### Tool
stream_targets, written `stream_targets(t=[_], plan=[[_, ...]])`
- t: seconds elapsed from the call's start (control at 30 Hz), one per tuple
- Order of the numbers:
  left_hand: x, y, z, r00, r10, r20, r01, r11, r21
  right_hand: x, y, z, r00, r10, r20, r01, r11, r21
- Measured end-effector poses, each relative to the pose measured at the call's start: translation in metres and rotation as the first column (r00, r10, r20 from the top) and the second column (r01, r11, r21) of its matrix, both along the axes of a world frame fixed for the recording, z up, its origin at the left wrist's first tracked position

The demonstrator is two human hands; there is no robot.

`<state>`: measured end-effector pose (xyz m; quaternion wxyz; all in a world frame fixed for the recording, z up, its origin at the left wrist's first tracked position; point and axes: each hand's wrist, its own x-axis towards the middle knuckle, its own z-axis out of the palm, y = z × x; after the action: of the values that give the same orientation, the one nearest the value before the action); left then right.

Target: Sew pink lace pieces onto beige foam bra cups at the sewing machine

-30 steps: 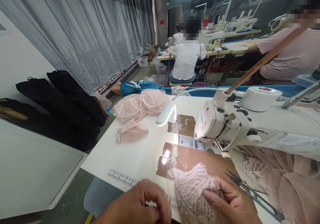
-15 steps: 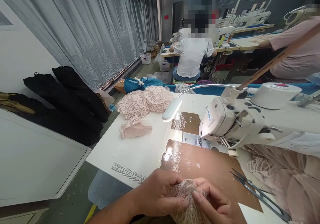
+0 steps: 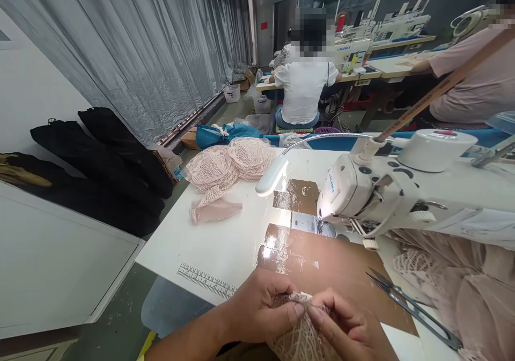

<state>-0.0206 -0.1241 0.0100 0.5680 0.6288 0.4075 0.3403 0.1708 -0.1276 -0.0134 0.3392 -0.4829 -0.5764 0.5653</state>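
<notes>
from left: on the white table (image 3: 173,248), lace stacks (image 3: 213,168) are set at the far side, with a loose lace-edged strip (image 3: 219,211) lying just in front of them.
at centre, low and close to the body: the lace piece (image 3: 301,339), held between both hands. step in hand, as judged: an edge is being worked or lined up by the fingertips. for the next move, a steady two-sided pinch seems called for, with the edge held flat and not let slip.
left hand (image 3: 261,307): forearm brought in from lower left, fingers curled, thumb laid over the lace; closed to a pinch on it.
right hand (image 3: 346,323): angled in from lower right, thumb and index tips nearly met with the left's; lace pinched likewise. lower fingers' hold cannot be told.
beyond, the sewing machine (image 3: 362,189) is left untouched; scissors (image 3: 414,310) are laid to the right, beside bunched sheer fabric (image 3: 478,291).
</notes>
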Motion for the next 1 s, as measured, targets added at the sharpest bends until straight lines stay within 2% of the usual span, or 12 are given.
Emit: stream_targets(t=[0.1, 0.2, 0.3, 0.37, 0.5, 0.6, 0.7, 0.8, 0.87, 0.93, 1.0], plan=[[0.003, -0.002, -0.002, 1.0, 0.025, -0.014, -0.025, 1.0, 0.008, 0.003, 0.006, 0.006, 1.0, 0.016, -0.022, -0.016, 1.0, -0.004], [0.005, -0.003, -0.006, 0.999, 0.005, -0.05, -0.005, 1.0, 0.003, 0.003, 0.011, 0.013, 0.991, 0.122, 0.055, -0.124, 0.992, 0.038], [0.002, -0.001, -0.01, 0.999, -0.051, -0.014, 0.049, 0.996, -0.069, 0.004, 0.013, 0.02, 0.985, 0.145, 0.091, -0.151, 0.987, 0.058], [-0.001, 0.004, -0.009, 0.995, -0.102, 0.014, 0.103, 0.985, -0.136, 0.005, 0.013, 0.022, 0.988, 0.142, 0.056, -0.143, 0.99, 0.013], [-0.004, 0.016, -0.001, 0.979, -0.196, 0.056, 0.203, 0.966, -0.163, 0.009, 0.012, 0.028, 0.991, 0.128, -0.039, -0.132, 0.984, -0.118], [0.002, 0.02, -0.001, 0.967, -0.185, 0.177, 0.225, 0.945, -0.239, 0.009, 0.015, 0.032, 0.994, 0.075, -0.077, -0.086, 0.984, -0.158], [0.015, 0.021, -0.008, 0.965, -0.045, 0.26, 0.138, 0.926, -0.35, 0.008, 0.022, 0.031, 0.995, 0.041, -0.094, -0.059, 0.978, -0.2], [0.023, 0.023, -0.013, 0.937, 0.138, 0.32, 0.045, 0.862, -0.505, 0.008, 0.03, 0.025, 0.993, 0.017, -0.113, -0.041, 0.977, -0.209], [0.017, 0.027, -0.009, 0.914, 0.263, 0.309, -0.053, 0.833, -0.551, 0.014, 0.035, 0.019, 0.993, -0.036, -0.109, 0.017, 0.984, -0.175], [0.001, 0.035, 0.001, 0.9, 0.358, 0.248, -0.205, 0.85, -0.485, 0.025, 0.039, 0.014, 0.99, -0.115, -0.084, 0.105, 0.987, -0.119], [-0.018, 0.044, 0.014, 0.897, 0.419, 0.139, -0.37, 0.886, -0.279, 0.038, 0.041, 0.012, 0.984, -0.178, -0.017, 0.177, 0.983, -0.052]])
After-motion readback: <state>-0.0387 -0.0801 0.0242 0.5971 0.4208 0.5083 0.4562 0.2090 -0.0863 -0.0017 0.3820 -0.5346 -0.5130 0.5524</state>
